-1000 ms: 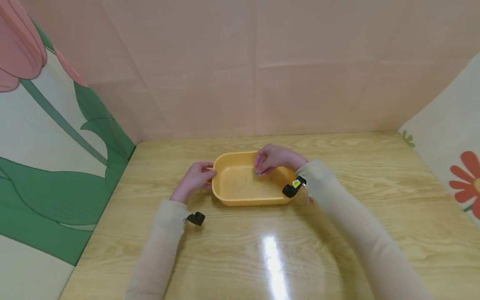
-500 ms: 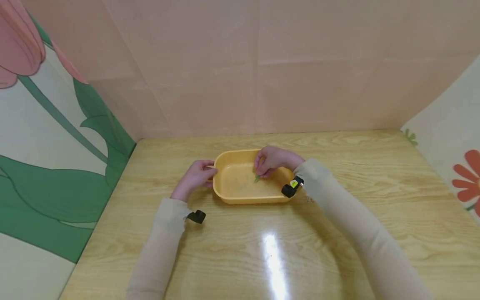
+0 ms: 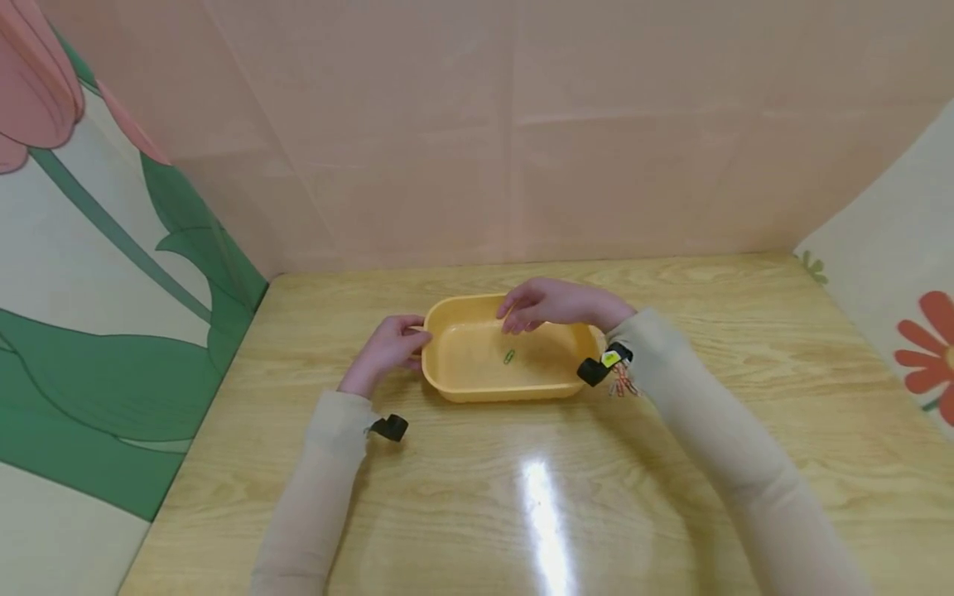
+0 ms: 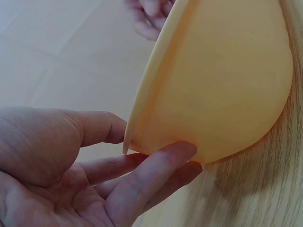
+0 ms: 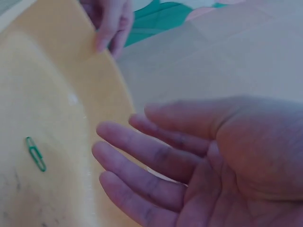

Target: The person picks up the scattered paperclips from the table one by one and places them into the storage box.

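Observation:
A yellow oval plastic basin (image 3: 514,391) stands on the table, with a green paper clip (image 5: 36,154) lying on its floor. My left hand (image 3: 389,343) holds the basin's left end. In the left wrist view its thumb is at the rim and its fingers are under the rim, against the outer wall. My right hand (image 3: 555,303) hovers over the back right part of the basin. Its fingers (image 5: 137,187) are loosely bent and spread, with nothing between them, as the right wrist view shows.
Small thin reddish and white pieces (image 3: 623,382) lie just right of the basin, partly behind the right wrist's camera (image 3: 594,372). Wood-grain table (image 3: 447,505) surrounds the basin. A pink sheet (image 3: 417,149) hangs at the back, with flower-printed sheets (image 3: 97,397) at the sides.
The right hand has let go of the green paper clip, which now lies in the basin. That hand has lifted and shifted slightly right, its fingers opening. The left hand stays on the rim.

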Tool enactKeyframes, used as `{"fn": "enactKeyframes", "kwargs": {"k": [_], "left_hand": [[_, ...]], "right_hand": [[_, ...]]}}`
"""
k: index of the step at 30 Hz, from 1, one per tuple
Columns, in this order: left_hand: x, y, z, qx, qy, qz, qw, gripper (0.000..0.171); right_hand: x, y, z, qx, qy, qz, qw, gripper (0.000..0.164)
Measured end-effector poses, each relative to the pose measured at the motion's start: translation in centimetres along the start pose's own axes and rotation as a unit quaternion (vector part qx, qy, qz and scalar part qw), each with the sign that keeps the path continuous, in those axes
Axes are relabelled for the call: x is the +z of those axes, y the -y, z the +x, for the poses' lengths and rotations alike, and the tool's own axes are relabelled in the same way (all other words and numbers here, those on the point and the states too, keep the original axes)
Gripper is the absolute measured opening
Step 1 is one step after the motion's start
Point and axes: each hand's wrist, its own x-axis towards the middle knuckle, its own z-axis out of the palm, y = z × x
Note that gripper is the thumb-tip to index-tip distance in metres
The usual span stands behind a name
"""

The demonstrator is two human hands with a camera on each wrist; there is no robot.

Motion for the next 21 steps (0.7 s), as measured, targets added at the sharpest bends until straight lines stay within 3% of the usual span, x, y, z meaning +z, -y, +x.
{"fn": "enactKeyframes", "kwargs": {"k": [6, 11, 21], "left_hand": [[-0.1, 0.0, 0.0, 0.004, 0.004, -0.001, 1.0, 0.041], [0.0, 0.0, 0.0, -0.002, 0.005, 0.001, 1.0, 0.041], [0.0, 0.0, -0.1, 0.0, 0.005, 0.002, 1.0, 0.04]], "right_hand": [[-0.5, 1.4, -2.0, -0.018, 0.009, 0.0, 1.0, 0.03], [-1.1, 2.1, -3.8, -0.01, -0.008, -0.008, 1.0, 0.032], [-3.0, 1.9, -7.7, -0.04, -0.053, 0.011, 0.998, 0.03]]}}
